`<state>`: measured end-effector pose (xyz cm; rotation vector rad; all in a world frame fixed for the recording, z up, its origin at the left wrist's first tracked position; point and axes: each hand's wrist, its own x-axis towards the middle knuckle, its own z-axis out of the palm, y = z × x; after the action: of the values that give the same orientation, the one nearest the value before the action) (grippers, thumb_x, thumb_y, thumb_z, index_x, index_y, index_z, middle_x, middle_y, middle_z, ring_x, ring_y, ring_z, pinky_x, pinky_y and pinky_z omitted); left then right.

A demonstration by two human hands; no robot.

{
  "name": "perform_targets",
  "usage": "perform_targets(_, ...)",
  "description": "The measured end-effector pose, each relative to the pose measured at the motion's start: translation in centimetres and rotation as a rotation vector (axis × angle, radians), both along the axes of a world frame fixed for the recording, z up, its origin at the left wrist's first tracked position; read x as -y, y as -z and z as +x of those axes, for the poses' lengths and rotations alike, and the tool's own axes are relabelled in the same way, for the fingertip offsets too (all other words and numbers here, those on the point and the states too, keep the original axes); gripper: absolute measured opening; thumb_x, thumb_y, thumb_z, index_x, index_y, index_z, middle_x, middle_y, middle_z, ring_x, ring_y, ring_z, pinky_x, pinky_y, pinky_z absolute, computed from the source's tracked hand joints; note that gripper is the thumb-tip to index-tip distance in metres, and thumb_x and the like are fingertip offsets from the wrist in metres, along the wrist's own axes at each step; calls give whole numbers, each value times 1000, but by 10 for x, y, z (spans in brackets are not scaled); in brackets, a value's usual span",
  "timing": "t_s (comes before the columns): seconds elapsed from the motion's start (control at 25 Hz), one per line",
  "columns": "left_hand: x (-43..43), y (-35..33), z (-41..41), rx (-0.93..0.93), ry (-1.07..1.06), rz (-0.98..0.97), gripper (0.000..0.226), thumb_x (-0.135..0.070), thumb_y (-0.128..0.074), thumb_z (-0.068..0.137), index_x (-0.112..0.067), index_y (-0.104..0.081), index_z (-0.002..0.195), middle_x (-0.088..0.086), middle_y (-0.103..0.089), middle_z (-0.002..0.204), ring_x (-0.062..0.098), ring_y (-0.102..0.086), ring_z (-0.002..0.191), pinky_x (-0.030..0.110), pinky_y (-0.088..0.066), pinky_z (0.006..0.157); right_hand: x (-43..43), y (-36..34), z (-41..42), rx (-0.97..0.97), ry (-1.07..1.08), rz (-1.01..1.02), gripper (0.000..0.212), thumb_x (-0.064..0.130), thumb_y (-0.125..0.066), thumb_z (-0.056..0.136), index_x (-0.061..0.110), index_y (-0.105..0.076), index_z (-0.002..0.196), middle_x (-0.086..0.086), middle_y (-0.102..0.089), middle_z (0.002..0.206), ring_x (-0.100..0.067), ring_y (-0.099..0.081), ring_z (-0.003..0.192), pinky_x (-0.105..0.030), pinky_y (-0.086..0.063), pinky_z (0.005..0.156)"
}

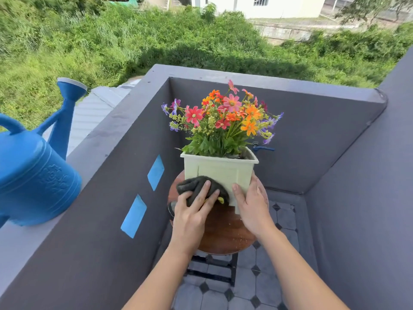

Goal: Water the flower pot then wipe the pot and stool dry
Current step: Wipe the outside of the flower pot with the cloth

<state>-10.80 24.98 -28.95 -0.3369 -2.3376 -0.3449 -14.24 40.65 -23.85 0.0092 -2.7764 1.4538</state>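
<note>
A pale square flower pot (225,173) full of orange, pink and purple flowers (223,117) stands on a round brown wooden stool (223,231). My left hand (192,211) presses a dark grey cloth (196,186) against the pot's near lower left face. My right hand (250,206) grips the pot's right front corner, thumb on the front face. Small specks or droplets dot the stool's top near my right wrist.
A blue watering can (33,173) sits on the grey balcony wall ledge (107,135) at the left, spout pointing away. Grey walls enclose the corner on three sides. A blue tap (263,148) sticks out behind the pot. The floor (257,287) is tiled.
</note>
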Motion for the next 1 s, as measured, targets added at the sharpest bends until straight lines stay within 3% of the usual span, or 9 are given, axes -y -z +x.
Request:
perform_targets(0.16,-2,-39,-30,-18,-250,416,44,8,-60,86,-11,-62,126,16,-51,138,25,-32,90,28,-36,81,1,0,-2,-1,-12,19,63,38,-41,96,12,-16,147,-3,-33,152,-15,-31,133,-13,-23,88)
perform_targets(0.28,-10,-47,-36,8,-211,295,53,12,-53,84,-14,-58,131,16,-42,130,30,-37,96,35,-40,84,1,-2,-3,4,-5,10,63,38,-42,96,13,-16,148,-4,-37,149,-16,-35,131,-13,-24,84)
perform_targets(0.44,-13,-58,-40,34,-107,60,57,5,-39,83,-18,-56,132,11,-34,123,30,-37,93,43,-48,69,-2,0,-6,9,1,-2,63,39,-43,95,18,-15,148,-4,-39,148,-17,-37,130,-8,-21,77)
perform_targets(0.6,-10,-65,-45,52,-200,189,55,4,-42,82,-18,-59,129,8,-34,121,29,-36,95,43,-51,65,-1,1,-10,15,-5,-16,64,40,-44,95,19,-16,148,-8,-45,143,-20,-40,128,-11,-23,76)
perform_targets(0.8,-37,-70,-47,32,-43,42,49,-4,-44,84,-22,-62,126,9,-35,120,27,-36,89,41,-48,74,-2,4,-11,34,-22,-60,63,40,-43,94,23,-17,148,-5,-42,146,-19,-38,132,-16,-28,91)
perform_targets(0.88,-19,-67,-47,39,-108,122,54,2,-41,85,-22,-59,130,8,-35,123,28,-37,93,36,-44,80,-2,2,-13,29,-30,-80,63,41,-43,94,21,-18,148,-5,-42,146,-18,-37,132,-24,-30,99)
perform_targets(1.0,15,-51,-40,135,-260,471,48,1,-47,93,-19,-52,136,16,-45,129,35,-44,106,30,-34,93,-1,1,-17,13,-47,-83,61,39,-42,95,20,-18,148,-3,-42,145,-19,-38,131,-25,-29,101)
